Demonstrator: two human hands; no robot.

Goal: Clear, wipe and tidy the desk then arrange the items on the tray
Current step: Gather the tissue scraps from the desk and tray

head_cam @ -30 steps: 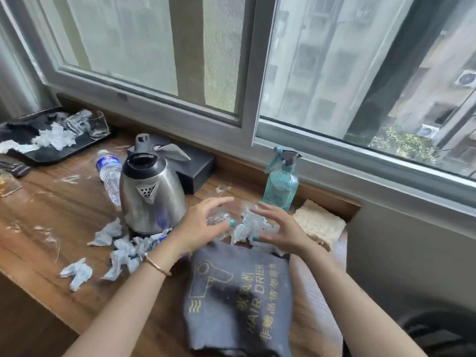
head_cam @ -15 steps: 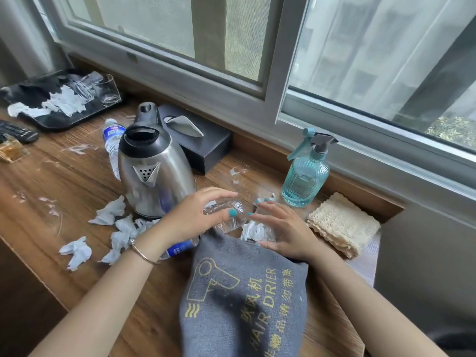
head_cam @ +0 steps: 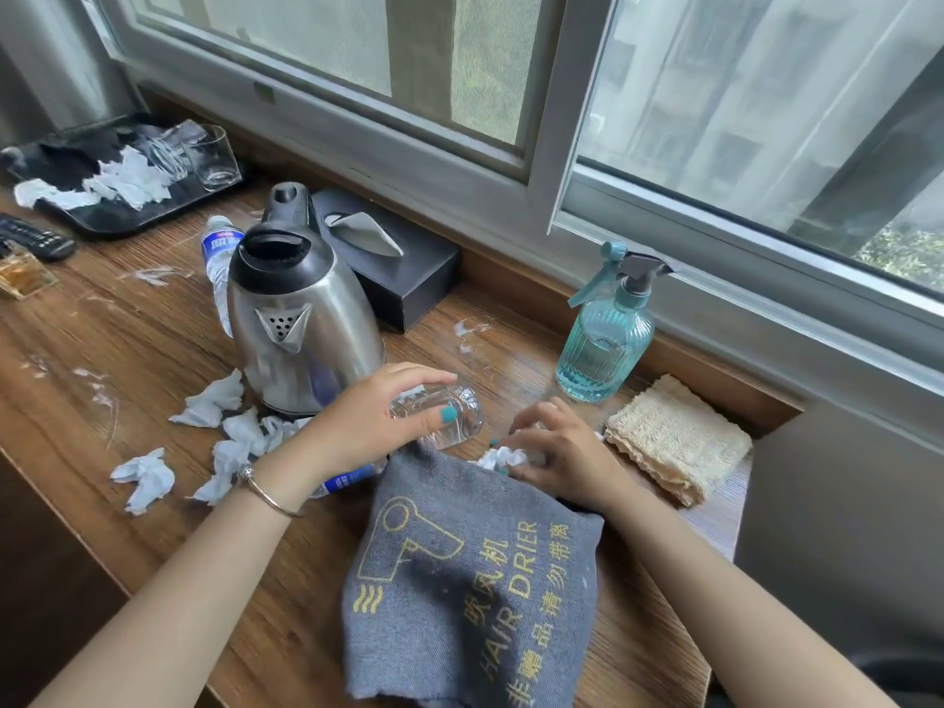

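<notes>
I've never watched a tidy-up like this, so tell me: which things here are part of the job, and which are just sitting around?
Part of the job:
left hand gripping a clear glass
right hand gripping crumpled tissue
black tray
loose tissues
kettle
spray bottle
beige cloth

Lying about:
window frame

Wooden desk (head_cam: pixel 102 350) set against a long sliding window (head_cam: pixel 511 94), grey metal frame, wood sill strip along the far edge. Daylight, soft and overcast. Buildings and some greenery visible outside, far right. Grey wall panel (head_cam: pixel 843 528) at near right. Curtain (head_cam: pixel 46 58) far left.
</notes>
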